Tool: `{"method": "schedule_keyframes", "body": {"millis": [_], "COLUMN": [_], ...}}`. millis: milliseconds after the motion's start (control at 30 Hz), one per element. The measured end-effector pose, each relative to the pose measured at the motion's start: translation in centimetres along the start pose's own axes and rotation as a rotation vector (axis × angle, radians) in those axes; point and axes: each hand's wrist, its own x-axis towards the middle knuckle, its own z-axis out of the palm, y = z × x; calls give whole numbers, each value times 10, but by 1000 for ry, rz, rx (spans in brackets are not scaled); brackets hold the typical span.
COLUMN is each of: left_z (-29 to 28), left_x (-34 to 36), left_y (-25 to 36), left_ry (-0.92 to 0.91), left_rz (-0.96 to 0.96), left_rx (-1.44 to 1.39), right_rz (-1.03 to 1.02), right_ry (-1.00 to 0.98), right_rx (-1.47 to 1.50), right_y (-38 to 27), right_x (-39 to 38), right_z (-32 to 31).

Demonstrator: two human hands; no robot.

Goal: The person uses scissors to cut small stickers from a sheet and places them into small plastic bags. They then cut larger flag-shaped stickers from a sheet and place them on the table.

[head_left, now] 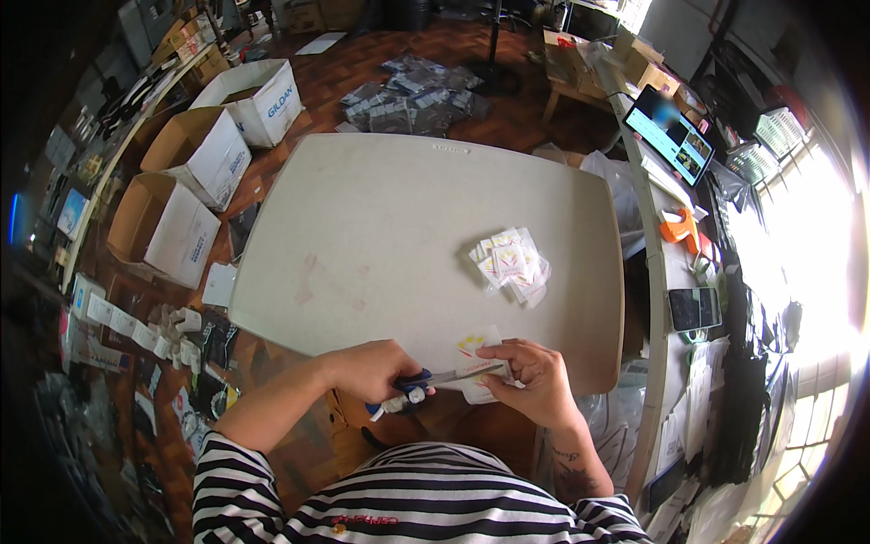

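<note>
My left hand (pixel 373 367) is closed round the blue handles of a pair of scissors (pixel 447 375) at the near edge of the table. Its blades point right and lie across a small pale printed sheet (pixel 470 344) with yellow and red marks. Thumb and fingers of my right hand (pixel 536 379) pinch that sheet from the right. A small white piece shows beneath my left hand by the handles; I cannot make out what it is. Farther off on the table lies a loose pile of similar printed pieces (pixel 512 263), apart from both hands.
The pale table (pixel 390 227) spreads out before me. Open cardboard boxes (pixel 204 163) line its left side, and dark plastic-wrapped packets (pixel 412 95) lie on the floor beyond. On the right-hand ledge are a tablet (pixel 671 136), an orange-handled tool (pixel 681 228) and a phone (pixel 695 309).
</note>
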Motion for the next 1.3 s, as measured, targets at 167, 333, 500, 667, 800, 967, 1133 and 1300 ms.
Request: {"method": "schedule_keyframes", "body": {"millis": [167,333,500,667,800,967,1133,1300], "left_z": [1,0,-1,18,24,40,29,19], "left_x": [7,7,18,23,46,71,61,49], "left_y": [-1,-13,-29,-27,-4,11,29,29], "left_ry": [-62,28,206,457,597,528,568,594], "left_rz": [-24,-37,72,57,-72,59,109,43], "left_rx": [-27,-99,-158,-317,-254,-685,-739,-543], "right_rz": [-17,145,8,10,-12,-106,-255,-168], "right_ry": [33,12,227,302,337,245,331,188], "right_rx": [8,-108,-474,-654,-531,142,342,325], "right_y": [9,8,73,57,38,10,10,41], "right_x": [3,28,88,89,58,22,12,-2], "right_z": [4,-12,-60,-47,-36,-7,4,5]}}
